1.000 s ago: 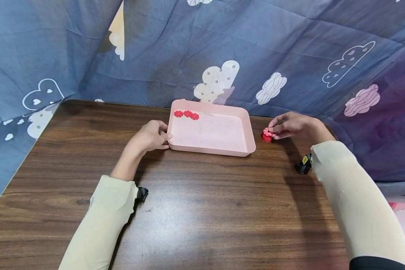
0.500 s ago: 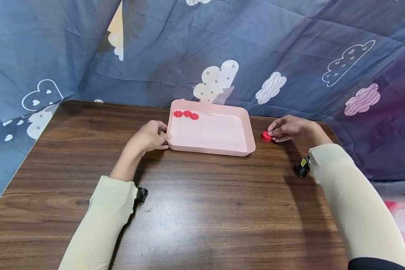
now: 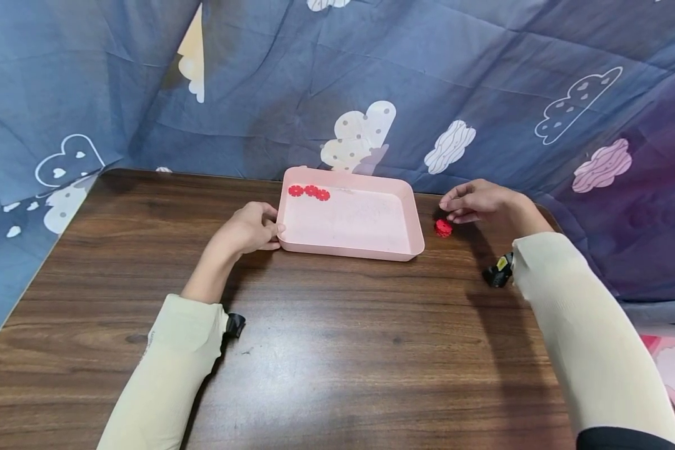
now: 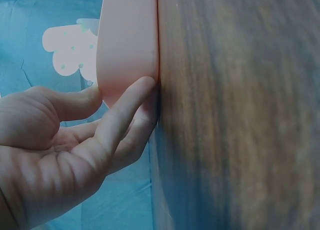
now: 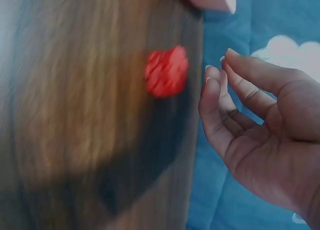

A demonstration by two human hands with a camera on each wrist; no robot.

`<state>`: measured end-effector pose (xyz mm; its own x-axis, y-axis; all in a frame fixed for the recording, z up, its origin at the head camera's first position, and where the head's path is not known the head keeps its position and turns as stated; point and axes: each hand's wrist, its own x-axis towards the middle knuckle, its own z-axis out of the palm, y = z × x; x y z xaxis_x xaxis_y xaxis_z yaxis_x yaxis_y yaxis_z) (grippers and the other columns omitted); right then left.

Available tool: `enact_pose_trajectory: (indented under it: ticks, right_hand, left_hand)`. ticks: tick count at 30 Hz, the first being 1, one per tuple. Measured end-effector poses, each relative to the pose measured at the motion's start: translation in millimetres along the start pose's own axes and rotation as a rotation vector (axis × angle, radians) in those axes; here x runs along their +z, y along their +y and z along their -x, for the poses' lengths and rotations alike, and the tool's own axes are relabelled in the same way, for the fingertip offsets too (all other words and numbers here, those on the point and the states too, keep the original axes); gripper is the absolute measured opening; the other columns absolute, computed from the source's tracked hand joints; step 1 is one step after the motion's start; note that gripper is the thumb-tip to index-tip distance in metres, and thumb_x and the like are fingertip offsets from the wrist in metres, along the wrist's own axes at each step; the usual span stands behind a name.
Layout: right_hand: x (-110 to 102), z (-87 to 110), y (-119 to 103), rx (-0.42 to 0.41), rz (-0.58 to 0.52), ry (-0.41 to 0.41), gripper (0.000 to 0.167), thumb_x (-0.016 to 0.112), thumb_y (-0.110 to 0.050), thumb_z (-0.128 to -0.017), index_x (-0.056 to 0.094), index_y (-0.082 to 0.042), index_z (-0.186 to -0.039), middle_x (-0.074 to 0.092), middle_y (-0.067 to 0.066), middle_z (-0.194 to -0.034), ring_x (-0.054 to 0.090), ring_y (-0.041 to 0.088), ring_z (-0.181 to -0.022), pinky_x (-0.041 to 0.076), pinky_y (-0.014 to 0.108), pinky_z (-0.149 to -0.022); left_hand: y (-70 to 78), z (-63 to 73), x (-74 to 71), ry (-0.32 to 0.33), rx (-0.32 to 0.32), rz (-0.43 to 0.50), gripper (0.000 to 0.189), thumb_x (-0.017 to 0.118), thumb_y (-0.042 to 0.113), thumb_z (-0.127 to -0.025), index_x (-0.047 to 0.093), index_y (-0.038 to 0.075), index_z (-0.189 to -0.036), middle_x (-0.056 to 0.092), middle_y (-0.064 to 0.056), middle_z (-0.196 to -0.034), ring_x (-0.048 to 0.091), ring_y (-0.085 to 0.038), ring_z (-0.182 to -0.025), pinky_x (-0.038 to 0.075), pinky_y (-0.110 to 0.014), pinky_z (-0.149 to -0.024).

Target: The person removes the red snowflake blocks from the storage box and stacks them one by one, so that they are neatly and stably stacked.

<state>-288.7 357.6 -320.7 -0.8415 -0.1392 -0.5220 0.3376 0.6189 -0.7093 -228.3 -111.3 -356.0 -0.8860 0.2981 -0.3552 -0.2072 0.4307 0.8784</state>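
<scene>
Against the left side of the pink tray [image 3: 349, 252], my left hand [image 3: 247, 229] holds its near corner. In the left wrist view the thumb meets the tray's rim and the fingers [image 4: 125, 110] lie along its lower outer wall. A small stack of red flower-shaped plastic discs [image 3: 443, 228] stands on the table to the right of the tray. My right hand [image 3: 480, 203] hovers just above and behind that stack, apart from it, with nothing between thumb and fingers. In the right wrist view the stack [image 5: 166, 71] is blurred.
Several red flower-shaped discs [image 3: 310, 191] lie in a row in the tray's far left corner. The brown wooden table [image 3: 337, 350] ends at a blue cloud-patterned cloth [image 3: 259, 94] behind the tray. Purple cloth [image 3: 652, 225] hangs at the right.
The lighter red disc in my right hand went down onto the stack. My right hand has let go and lifted up and back. My left hand stays at the tray.
</scene>
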Motion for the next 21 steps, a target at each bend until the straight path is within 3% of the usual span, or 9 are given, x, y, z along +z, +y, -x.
enact_pose_trajectory:
  ticks: [12,21]
  right_hand:
    - [27,-10.1,-62,-0.072,0.056,-0.048,0.031,0.064,-0.009,-0.107,0.058,0.007,-0.132,0.072,0.001,-0.096,0.069,0.01,-0.085,0.067,0.022,-0.081]
    - [50,-19.8,-89,-0.105,0.019,-0.097,0.037,0.064,-0.004,-0.106,0.054,0.011,-0.137,0.072,0.0,-0.097,0.071,0.013,-0.091,0.067,0.025,-0.089]
  left_hand:
    - [-0.8,-2.2,1.1,-0.006,-0.006,0.008,0.042,0.055,0.0,-0.109,0.047,-0.013,-0.148,0.058,-0.021,-0.113,0.07,-0.024,-0.1,0.066,-0.038,-0.104]
    - [-0.2,-1.5,0.9,-0.01,-0.004,-0.012,0.043,0.055,0.002,-0.11,0.046,-0.012,-0.149,0.056,-0.021,-0.116,0.07,-0.023,-0.1,0.066,-0.038,-0.103]
